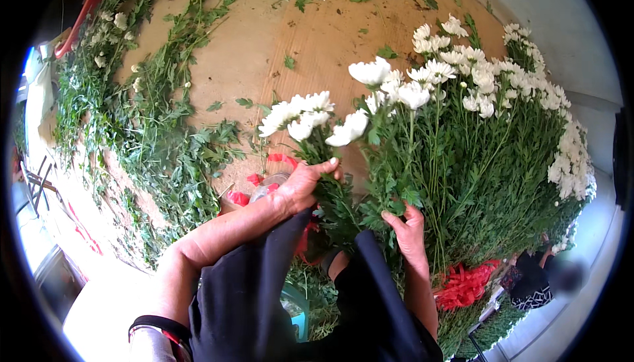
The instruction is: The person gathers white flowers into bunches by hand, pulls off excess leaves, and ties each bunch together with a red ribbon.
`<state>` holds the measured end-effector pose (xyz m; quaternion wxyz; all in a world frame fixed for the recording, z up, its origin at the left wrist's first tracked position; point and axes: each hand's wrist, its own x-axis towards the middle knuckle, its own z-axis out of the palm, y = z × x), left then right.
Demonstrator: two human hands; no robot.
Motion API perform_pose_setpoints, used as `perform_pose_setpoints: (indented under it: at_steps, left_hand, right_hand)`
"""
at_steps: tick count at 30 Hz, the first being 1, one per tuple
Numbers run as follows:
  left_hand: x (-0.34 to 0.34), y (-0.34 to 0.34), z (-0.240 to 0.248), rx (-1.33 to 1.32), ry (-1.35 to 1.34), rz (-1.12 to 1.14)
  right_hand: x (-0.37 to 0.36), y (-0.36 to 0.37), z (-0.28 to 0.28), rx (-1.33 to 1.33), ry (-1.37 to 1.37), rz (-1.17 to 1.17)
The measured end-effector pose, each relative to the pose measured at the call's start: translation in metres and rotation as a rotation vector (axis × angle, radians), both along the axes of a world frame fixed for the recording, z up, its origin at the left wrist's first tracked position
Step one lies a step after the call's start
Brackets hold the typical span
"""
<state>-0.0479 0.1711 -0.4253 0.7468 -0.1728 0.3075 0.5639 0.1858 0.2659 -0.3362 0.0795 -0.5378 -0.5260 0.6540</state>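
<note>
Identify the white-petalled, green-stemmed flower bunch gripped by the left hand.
The small central bunch, its stems in the left hand; the larger white-flowered mass lies to its right.

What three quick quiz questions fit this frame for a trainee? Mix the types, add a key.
1. What does the left hand grip, and where along it?

2. True or false: the big heap of red strips lies nearer to the right hand than to the left hand.

3. The largest mass of white chrysanthemums lies:
A) at the far left
B) between the forearms
C) on the right side

Key:
1. A small bunch of white chrysanthemums, by the stems below the blooms.
2. True.
3. C.
</note>
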Motion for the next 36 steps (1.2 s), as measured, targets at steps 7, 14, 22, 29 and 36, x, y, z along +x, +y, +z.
perform_pose_setpoints:
  at_steps: [7,14,22,29,36]
  left_hand:
    - [0.001,0.008,0.024,0.068,-0.037,-0.069]
    - [0.011,0.007,0.028,0.181,0.007,-0.009]
    - [0.006,0.003,0.031,0.144,0.139,0.014]
    - [0.000,0.003,0.038,-0.009,0.082,-0.007]
    - [0.000,0.004,0.036,0.055,0.054,-0.010]
  right_hand:
    - [-0.040,0.000,0.007,0.056,0.091,0.071]
    - [-0.051,-0.017,-0.003,0.091,0.037,0.124]
    - [-0.021,-0.026,-0.022,0.320,-0.125,0.217]
    - [0.000,-0.034,-0.021,0.292,0.037,0.246]
    - [-0.001,-0.034,-0.014,0.464,0.119,0.345]
